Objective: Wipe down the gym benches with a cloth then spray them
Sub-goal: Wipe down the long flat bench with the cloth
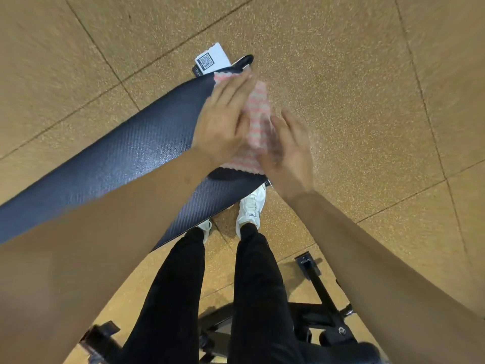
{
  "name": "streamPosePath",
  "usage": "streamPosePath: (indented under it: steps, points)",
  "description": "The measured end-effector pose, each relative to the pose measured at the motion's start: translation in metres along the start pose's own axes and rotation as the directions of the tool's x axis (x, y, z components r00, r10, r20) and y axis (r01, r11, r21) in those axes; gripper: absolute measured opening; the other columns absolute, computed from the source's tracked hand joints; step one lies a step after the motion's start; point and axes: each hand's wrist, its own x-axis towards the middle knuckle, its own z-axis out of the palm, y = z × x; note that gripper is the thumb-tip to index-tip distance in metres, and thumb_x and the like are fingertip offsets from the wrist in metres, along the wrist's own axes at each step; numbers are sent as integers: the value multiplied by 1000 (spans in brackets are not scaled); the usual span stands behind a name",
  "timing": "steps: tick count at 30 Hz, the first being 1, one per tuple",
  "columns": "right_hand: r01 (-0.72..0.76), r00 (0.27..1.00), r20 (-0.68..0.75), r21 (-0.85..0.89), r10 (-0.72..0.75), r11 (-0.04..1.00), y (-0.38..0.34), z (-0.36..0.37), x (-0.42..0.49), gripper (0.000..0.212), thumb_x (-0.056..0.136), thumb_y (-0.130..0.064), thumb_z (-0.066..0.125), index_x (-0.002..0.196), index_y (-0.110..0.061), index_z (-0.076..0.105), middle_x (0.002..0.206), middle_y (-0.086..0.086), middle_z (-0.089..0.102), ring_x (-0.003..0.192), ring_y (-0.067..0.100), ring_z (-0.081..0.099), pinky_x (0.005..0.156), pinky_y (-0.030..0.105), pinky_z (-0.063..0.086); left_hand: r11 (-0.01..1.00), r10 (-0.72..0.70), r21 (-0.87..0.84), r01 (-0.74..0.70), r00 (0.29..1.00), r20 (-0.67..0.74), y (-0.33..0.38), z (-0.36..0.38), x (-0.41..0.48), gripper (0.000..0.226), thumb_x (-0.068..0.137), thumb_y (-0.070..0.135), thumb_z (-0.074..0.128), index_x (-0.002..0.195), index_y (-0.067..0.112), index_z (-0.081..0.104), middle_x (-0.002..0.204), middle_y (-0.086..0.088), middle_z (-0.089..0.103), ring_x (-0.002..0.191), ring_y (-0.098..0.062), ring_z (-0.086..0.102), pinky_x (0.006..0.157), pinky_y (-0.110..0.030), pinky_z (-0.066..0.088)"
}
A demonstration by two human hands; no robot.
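The wiping step is in hand. The left hand (pixel 223 119) presses flat, fingers straight, on the striped cloth (pixel 258 111) at the bench pad's (pixel 126 158) far end. The right hand (pixel 291 153), open and blurred, meets the cloth's overhanging side. The next move likely calls for a sweep along the pad.

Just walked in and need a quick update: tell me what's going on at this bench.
A person stands at the end of a dark padded bench, wiping it. The left hand presses flat on a pink-and-white cloth spread over the bench end. The right hand, motion-blurred, touches the cloth's right edge. A QR-code label sits just beyond the bench. No spray bottle is in view.
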Motion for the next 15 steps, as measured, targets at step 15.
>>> streamPosePath:
  steps: [15]
  points:
    - [-84, 941, 322, -63, 100, 994, -14, 22, 83, 91, 96, -51, 59, 160, -40, -4, 165, 3, 21, 147, 27, 34, 113, 43, 40, 832, -456, 370, 412, 889, 35, -31, -30, -120, 66, 85, 43, 75, 144, 22, 55, 150, -5, 50, 137, -35, 43, 100, -57, 46]
